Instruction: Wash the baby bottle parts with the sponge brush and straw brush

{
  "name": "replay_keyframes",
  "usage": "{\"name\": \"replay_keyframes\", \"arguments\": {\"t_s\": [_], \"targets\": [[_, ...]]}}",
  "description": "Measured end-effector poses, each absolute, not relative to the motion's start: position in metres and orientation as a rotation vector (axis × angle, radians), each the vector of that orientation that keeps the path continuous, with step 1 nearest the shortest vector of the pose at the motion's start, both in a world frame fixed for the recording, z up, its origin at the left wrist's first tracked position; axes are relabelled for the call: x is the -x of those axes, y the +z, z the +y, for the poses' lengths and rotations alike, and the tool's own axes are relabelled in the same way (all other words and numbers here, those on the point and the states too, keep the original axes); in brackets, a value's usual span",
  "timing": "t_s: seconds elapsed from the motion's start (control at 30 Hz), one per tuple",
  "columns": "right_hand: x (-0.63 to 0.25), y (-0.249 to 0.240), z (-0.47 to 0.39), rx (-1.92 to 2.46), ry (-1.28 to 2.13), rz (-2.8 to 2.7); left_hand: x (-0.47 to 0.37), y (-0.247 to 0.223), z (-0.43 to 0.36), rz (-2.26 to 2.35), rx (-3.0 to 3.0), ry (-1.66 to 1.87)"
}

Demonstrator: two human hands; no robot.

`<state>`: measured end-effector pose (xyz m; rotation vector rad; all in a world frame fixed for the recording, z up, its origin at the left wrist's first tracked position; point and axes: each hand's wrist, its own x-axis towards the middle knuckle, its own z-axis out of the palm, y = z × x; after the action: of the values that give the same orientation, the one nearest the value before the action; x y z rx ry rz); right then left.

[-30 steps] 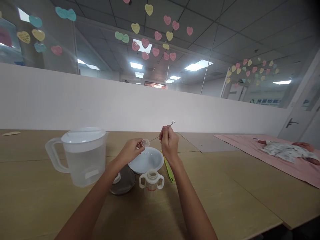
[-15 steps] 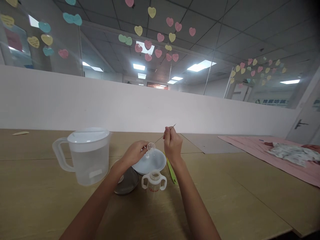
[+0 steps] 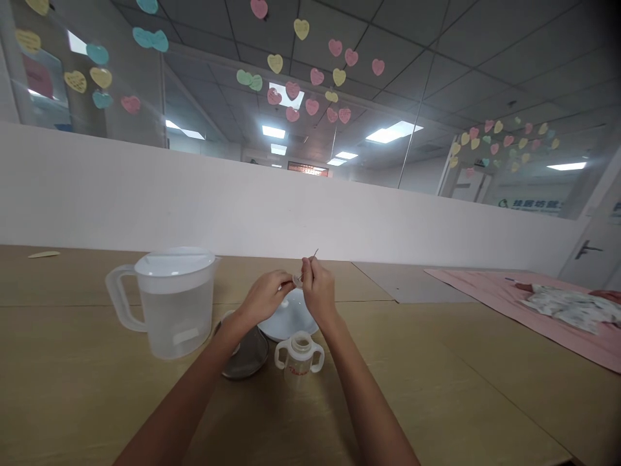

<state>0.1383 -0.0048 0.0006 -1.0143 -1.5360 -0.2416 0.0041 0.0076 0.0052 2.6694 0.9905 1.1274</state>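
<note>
My left hand (image 3: 266, 299) pinches a small clear round plastic piece (image 3: 297, 281) by its edge, above a white bowl (image 3: 284, 327). Closed round a thin dark rod (image 3: 315, 254), my right hand (image 3: 319, 290) is right beside that piece. The rod's upper tip sticks out above the fingers, and its lower end reaches towards the clear piece, partly hidden by the fingers. In front of the bowl stands an uncapped clear baby bottle (image 3: 297, 371) with two white handles and red print. A dark round lid-like dish (image 3: 248, 358) lies left of it, partly under my left forearm.
A large translucent pitcher (image 3: 177, 317) with a lid and liquid inside stands at left. A flat pale strip (image 3: 43, 254) lies far left. On the right, patterned cloth (image 3: 572, 307) rests on a pink sheet (image 3: 495, 299), with part of another person's hand at the edge. A white wall (image 3: 291, 213) backs the table.
My right hand has moved left and slightly down with the rod, bringing it up against the clear piece. The green handle beside the bowl is now hidden by my right arm.
</note>
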Motion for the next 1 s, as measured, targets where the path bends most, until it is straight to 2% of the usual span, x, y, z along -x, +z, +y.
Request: {"name": "replay_keyframes", "arguments": {"t_s": [0.17, 0.37, 0.57, 0.67, 0.8, 1.0], "targets": [[-0.142, 0.004, -0.009, 1.037, -0.145, -1.535, -0.003, 0.005, 0.008, 1.117, -2.696, 1.062], [-0.157, 0.024, -0.026, 0.811, -0.049, -1.441, -0.007, 0.006, 0.003, 1.025, -2.685, 1.045], [-0.135, 0.003, -0.011, 0.794, -0.091, -1.468, -0.011, 0.012, -0.003, 0.884, -2.557, 1.143], [-0.134, 0.002, -0.008, 0.792, -0.095, -1.448, -0.008, 0.011, -0.001, 0.976, -2.571, 1.243], [-0.161, 0.018, -0.012, 0.749, -0.04, -1.075, -0.01, 0.009, -0.001, 1.099, -2.659, 1.365], [-0.191, 0.028, -0.013, 0.664, 0.182, -0.73, -0.026, 0.012, -0.01, 1.054, -2.781, 1.324]]}}
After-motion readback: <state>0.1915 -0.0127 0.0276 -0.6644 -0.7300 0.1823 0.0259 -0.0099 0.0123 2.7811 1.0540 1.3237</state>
